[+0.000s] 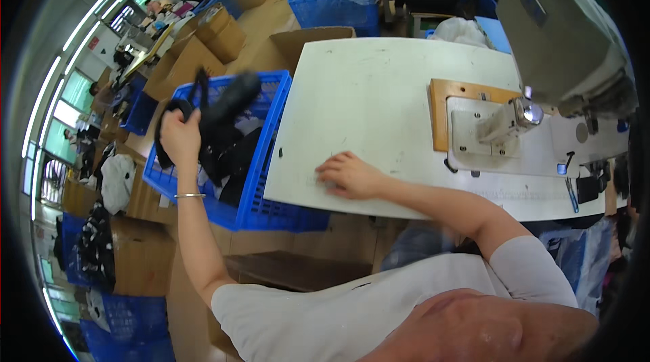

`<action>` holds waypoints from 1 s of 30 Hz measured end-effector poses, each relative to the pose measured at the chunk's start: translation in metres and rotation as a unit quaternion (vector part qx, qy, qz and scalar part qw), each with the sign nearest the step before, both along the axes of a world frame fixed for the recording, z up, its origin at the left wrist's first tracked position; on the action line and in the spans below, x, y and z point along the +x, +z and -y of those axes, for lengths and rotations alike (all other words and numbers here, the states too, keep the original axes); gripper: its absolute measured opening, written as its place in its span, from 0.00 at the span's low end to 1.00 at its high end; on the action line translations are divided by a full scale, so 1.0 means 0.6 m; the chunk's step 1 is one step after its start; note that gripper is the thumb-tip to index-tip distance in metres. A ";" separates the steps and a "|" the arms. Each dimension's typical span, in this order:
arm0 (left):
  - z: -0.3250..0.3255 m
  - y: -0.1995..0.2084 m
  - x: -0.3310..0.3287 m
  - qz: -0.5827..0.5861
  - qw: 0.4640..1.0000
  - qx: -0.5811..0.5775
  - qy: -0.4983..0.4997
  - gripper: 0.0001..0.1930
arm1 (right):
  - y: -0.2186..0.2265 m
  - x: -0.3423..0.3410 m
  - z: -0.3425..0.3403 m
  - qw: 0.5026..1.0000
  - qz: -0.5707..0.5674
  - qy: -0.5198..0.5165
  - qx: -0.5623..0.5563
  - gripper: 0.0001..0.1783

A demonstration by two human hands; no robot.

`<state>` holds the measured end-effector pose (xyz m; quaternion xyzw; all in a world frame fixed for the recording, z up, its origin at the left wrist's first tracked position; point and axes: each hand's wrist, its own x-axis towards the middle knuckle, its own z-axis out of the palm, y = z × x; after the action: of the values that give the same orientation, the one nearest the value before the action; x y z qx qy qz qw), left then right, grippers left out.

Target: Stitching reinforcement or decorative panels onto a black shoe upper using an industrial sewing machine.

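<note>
My left hand [181, 135] is closed on a black fabric piece [211, 128] with straps, above the blue plastic crate [283, 101] at the left of the table. Part of that piece is smeared by motion, so its exact kind is unclear. More black pieces [237, 166] lie in the crate, partly under it. On the near left part of the white tabletop [365, 91] rests my right hand [349, 176], palm down with its fingers loosely stretched. A small grey patch shows by its fingertips, too blurred to name.
An industrial sewing machine [562, 30] stands on the right of the table, its arm [504, 122] jutting over a wooden-edged plate. Blue-handled snips [572, 194] lie at the near right. Cardboard boxes [183, 68] and another blue crate [335, 7] stand behind. People work at the far left.
</note>
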<state>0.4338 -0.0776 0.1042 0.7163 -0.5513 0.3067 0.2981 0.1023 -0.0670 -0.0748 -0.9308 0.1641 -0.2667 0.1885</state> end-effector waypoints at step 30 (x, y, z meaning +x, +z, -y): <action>-0.320 -0.195 -0.492 -0.782 0.517 0.234 -0.260 0.14 | 0.128 -0.488 -0.247 0.702 0.378 -0.250 0.549 0.24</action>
<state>0.1386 0.1143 -0.0128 0.5365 -0.3096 -0.6079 0.4968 -0.1906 0.0810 0.0022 -0.4086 0.4227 -0.4966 0.6386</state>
